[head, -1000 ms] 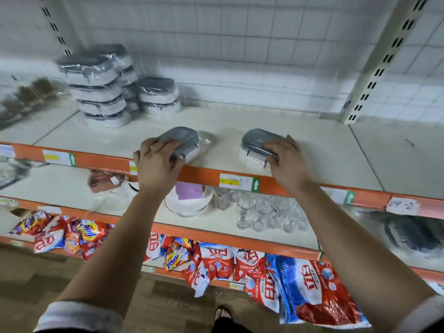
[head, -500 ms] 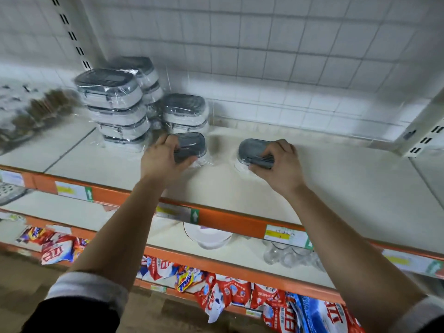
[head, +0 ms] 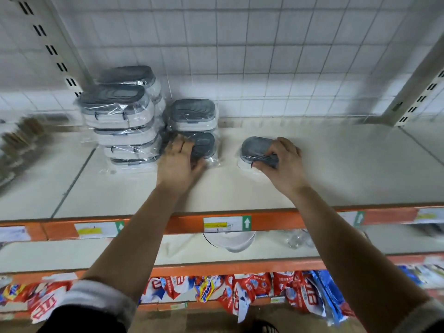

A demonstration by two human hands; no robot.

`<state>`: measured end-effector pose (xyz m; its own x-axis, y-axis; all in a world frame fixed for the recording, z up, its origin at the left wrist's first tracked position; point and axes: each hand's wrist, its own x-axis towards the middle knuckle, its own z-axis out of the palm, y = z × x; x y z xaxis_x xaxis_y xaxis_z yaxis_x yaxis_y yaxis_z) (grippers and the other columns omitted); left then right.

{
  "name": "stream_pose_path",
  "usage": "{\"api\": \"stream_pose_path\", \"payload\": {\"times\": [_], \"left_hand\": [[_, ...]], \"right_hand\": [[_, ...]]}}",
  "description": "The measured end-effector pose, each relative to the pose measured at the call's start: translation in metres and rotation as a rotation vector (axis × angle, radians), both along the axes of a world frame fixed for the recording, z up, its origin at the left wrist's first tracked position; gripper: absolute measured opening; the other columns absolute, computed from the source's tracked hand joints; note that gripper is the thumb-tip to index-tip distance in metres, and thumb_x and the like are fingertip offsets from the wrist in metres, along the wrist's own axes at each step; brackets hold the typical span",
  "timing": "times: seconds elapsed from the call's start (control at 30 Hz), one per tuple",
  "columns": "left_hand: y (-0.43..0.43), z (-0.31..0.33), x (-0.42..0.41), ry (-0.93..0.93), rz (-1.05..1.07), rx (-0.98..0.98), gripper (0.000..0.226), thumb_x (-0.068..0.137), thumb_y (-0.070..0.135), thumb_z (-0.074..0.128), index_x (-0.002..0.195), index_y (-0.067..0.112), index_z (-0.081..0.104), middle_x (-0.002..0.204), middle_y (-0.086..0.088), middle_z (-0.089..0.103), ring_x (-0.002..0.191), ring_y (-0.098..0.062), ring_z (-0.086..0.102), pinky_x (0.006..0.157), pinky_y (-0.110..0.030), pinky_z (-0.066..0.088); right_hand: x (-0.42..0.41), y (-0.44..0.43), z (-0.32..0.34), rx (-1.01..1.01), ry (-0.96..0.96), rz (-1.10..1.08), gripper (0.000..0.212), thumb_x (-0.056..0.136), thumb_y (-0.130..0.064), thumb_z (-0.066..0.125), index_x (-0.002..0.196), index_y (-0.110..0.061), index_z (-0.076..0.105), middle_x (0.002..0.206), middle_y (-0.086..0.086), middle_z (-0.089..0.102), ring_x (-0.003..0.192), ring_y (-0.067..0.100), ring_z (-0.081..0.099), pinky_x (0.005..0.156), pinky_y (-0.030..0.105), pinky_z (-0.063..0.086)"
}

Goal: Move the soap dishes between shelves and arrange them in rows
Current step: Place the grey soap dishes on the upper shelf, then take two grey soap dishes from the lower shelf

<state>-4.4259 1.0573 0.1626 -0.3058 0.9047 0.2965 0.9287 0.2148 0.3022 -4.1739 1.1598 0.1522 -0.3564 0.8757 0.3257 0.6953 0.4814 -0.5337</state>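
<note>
Top shelf, both hands in. The left soap dish (head: 204,145), an oval one with a grey lid and white body, wrapped in clear film, lies on the cream shelf board (head: 336,169). It sits just in front of the short stack (head: 192,114) of the same wrapped dishes; I cannot tell whether it touches it. The left hand (head: 177,162) curls over its near end, fingers on the lid. The right soap dish (head: 254,147), same make, stands alone, well apart to the right. The right hand (head: 281,164) pinches its near end, thumb low, fingers over the lid. The tall stack (head: 120,123) further left looks staggered, its layers not square.

Risks, as I judge them:
- A push on the left dish carries into the stacks, and the film lets the layers slide.
- The right dish, set down skewed, breaks the row.
- The film may slip under the pinch.
</note>
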Motion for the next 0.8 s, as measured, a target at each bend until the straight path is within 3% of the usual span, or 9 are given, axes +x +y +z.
{"api": "stream_pose_path", "payload": {"times": [0.1, 0.2, 0.3, 0.4, 0.5, 0.6, 0.8], "left_hand": [[-0.003, -0.002, -0.003, 0.024, -0.05, -0.005, 0.058, 0.097, 0.041, 0.056, 0.142, 0.006, 0.046, 0.152, -0.022, 0.038, 0.142, -0.04, 0.032, 0.115, -0.049, 0.031], [-0.01, -0.001, -0.008, 0.001, -0.148, 0.058, 0.053, 0.098, 0.035, 0.056, 0.136, -0.001, 0.051, 0.144, -0.025, 0.045, 0.139, -0.042, 0.037, 0.115, -0.047, 0.03], [-0.023, -0.001, -0.013, -0.01, -0.235, 0.132, 0.053, 0.096, 0.04, 0.049, 0.126, -0.002, 0.059, 0.133, -0.025, 0.055, 0.127, -0.042, 0.05, 0.107, -0.048, 0.042], [-0.041, 0.001, -0.013, 0.067, -0.257, 0.271, 0.043, 0.094, 0.037, 0.044, 0.112, 0.005, 0.067, 0.113, -0.016, 0.065, 0.095, -0.037, 0.066, 0.081, -0.041, 0.055], [-0.063, 0.0, -0.022, 0.196, -0.205, 0.38, 0.032, 0.091, 0.031, 0.046, 0.097, 0.01, 0.07, 0.086, -0.012, 0.068, 0.068, -0.034, 0.065, 0.061, -0.035, 0.052], [-0.078, -0.006, -0.036, 0.198, -0.122, 0.411, 0.03, 0.088, 0.028, 0.046, 0.085, 0.009, 0.068, 0.07, -0.01, 0.066, 0.056, -0.034, 0.061, 0.057, -0.033, 0.048], [-0.076, -0.005, -0.035, 0.199, -0.042, 0.454, 0.02, 0.087, 0.023, 0.052, 0.076, 0.01, 0.063, 0.062, -0.005, 0.061, 0.05, -0.03, 0.056, 0.053, -0.031, 0.044]], "right_hand": [[-0.004, -0.011, -0.002, 0.005, 0.016, -0.012, 0.055, 0.066, -0.069, 0.06, 0.098, -0.024, 0.057, 0.121, 0.003, 0.057, 0.115, 0.033, 0.051, 0.087, 0.026, 0.029], [-0.011, -0.023, 0.004, 0.022, 0.068, -0.064, 0.043, 0.071, -0.049, 0.079, 0.097, -0.021, 0.058, 0.117, 0.003, 0.058, 0.112, 0.033, 0.051, 0.082, 0.019, 0.022], [-0.021, -0.036, 0.009, 0.062, 0.141, -0.121, 0.039, 0.075, -0.032, 0.083, 0.1, -0.012, 0.061, 0.116, 0.007, 0.059, 0.109, 0.034, 0.052, 0.087, 0.022, 0.026], [-0.033, -0.051, 0.017, 0.115, 0.228, -0.155, 0.044, 0.075, -0.038, 0.076, 0.103, -0.007, 0.062, 0.116, 0.009, 0.059, 0.108, 0.031, 0.053, 0.092, 0.031, 0.034], [-0.053, -0.06, 0.031, 0.152, 0.319, -0.096, 0.05, 0.073, -0.044, 0.069, 0.104, -0.006, 0.062, 0.116, 0.005, 0.057, 0.111, 0.03, 0.053, 0.097, 0.042, 0.042], [-0.082, -0.057, 0.041, 0.187, 0.345, 0.036, 0.048, 0.072, -0.046, 0.068, 0.101, -0.008, 0.063, 0.113, 0.0, 0.052, 0.111, 0.027, 0.055, 0.096, 0.039, 0.043], [-0.139, -0.036, 0.042, 0.132, 0.236, 0.219, 0.037, 0.074, -0.03, 0.081, 0.1, -0.01, 0.064, 0.114, 0.004, 0.05, 0.108, 0.019, 0.053, 0.1, 0.031, 0.041]]}}
